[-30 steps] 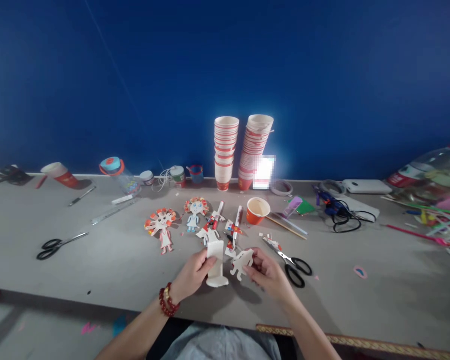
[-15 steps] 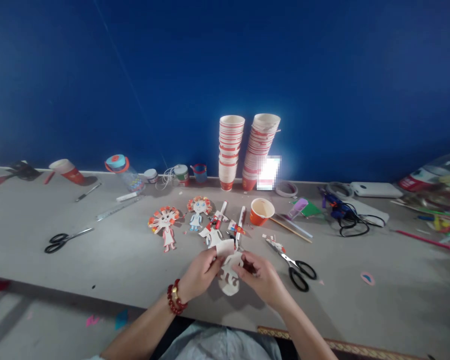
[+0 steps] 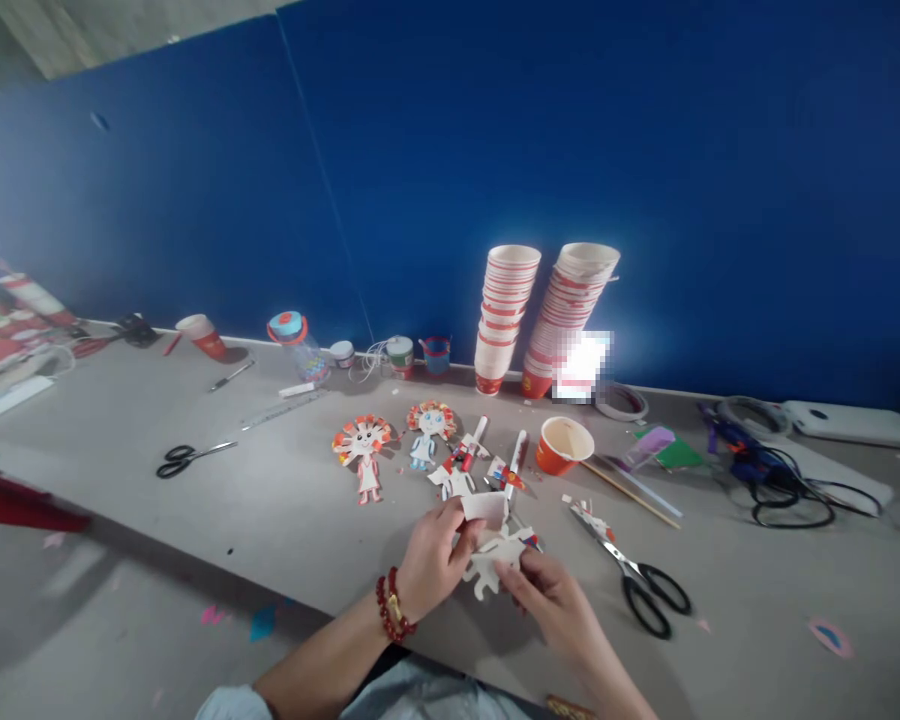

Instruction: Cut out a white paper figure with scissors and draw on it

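Observation:
Both my hands are together over the near edge of the grey table (image 3: 270, 520). My left hand (image 3: 436, 558), with a red bead bracelet on the wrist, pinches a white piece of cut paper cup (image 3: 486, 506). My right hand (image 3: 553, 598) holds a white figure-shaped paper cutout (image 3: 495, 562) pressed against that piece. Just beyond them lie two finished paper dolls with orange fringed heads (image 3: 363, 446) (image 3: 429, 428) and several red-and-white paper scraps (image 3: 471, 462).
Black-handled scissors (image 3: 637, 578) lie right of my hands, another pair (image 3: 189, 456) at the left. An orange cup (image 3: 562, 444) stands behind the scraps. Two tall stacks of paper cups (image 3: 540, 312) lean on the blue wall. A glue gun with black cable (image 3: 772, 474) lies at the right.
The view has swung left and tilted. My hands brought the cup piece and the figure cutout together and lifted them slightly nearer the scraps.

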Available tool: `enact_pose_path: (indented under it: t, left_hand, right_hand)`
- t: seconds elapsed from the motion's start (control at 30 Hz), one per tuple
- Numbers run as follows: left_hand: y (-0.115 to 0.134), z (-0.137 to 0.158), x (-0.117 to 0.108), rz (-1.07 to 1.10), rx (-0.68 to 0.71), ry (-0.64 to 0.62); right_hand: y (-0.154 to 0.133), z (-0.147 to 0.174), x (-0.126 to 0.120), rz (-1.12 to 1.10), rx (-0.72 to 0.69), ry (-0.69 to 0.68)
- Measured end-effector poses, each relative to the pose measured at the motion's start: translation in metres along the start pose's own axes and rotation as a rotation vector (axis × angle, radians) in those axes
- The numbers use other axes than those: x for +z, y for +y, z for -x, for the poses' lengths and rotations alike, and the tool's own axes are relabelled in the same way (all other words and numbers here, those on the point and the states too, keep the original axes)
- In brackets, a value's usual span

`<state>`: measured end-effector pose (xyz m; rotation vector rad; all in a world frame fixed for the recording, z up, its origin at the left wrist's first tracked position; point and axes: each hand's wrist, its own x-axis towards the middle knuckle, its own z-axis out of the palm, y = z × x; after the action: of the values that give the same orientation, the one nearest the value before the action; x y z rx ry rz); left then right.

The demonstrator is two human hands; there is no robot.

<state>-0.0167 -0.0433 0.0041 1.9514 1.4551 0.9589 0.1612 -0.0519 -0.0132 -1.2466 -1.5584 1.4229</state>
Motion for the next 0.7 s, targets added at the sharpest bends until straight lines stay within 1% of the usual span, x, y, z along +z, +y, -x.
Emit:
enact_pose_path:
  t: [0.1,0.2,0.33,0.47,0.57,0.7]
  left_hand:
    - [0.000,-0.001,0.002,0.097,-0.091,0.042]
    - [0.001,-0.004,0.002,0.328,-0.219,0.013]
    - [0.004,-0.009,0.000,0.552,-0.312,-0.004]
    - [0.007,-0.010,0.003,0.781,-0.390,-0.071]
    - [0.007,-0.009,0.005,0.791,-0.422,-0.069]
    - [0.005,-0.009,0.005,0.737,-0.357,-0.070]
  right_hand:
    - [-0.001,0.002,0.003,0.121,-0.048,0.031]
    - [-0.006,0.003,0.004,0.205,-0.125,0.078]
    - [-0.014,0.005,0.004,0.197,-0.179,0.033]
    - [-0.019,0.007,0.001,0.253,-0.239,0.028]
    - [-0.019,0.008,-0.001,0.299,-0.274,0.032]
    - [-0.016,0.009,-0.003,0.302,-0.258,0.053]
